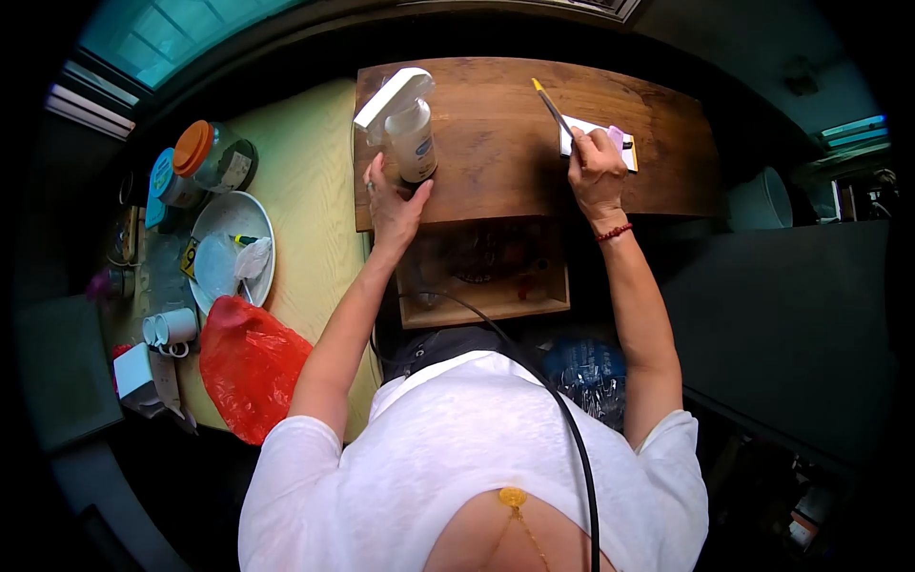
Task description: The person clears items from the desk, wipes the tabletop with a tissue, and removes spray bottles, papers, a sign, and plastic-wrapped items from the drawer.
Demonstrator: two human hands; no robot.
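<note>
On the brown wooden desk (pixel 496 143), my left hand (pixel 393 205) is beside a bottle with a pale upper part and dark base (pixel 414 143). Its fingers are apart and curved near the bottle's lower end; I cannot tell whether they touch it. A long white piece with clear plastic (pixel 393 97) is at the bottle's top. My right hand (pixel 598 167) is closed around a thin dark pencil-like stick with a yellow end (pixel 548 100), which points up and left. Under and beside that hand lies a small white pad or box (pixel 572 139), with a pinkish-lilac piece (pixel 616 136) on it.
An open drawer (pixel 505 315) sits below the desk's front edge. On the yellowish table (pixel 295 143) at left are an orange-lidded jar (pixel 224 164), a blue-lidded jar (pixel 174 181), a white basin (pixel 265 219), a red plastic bag (pixel 250 367) and white mugs (pixel 175 326). A black cable (pixel 572 419) crosses my front.
</note>
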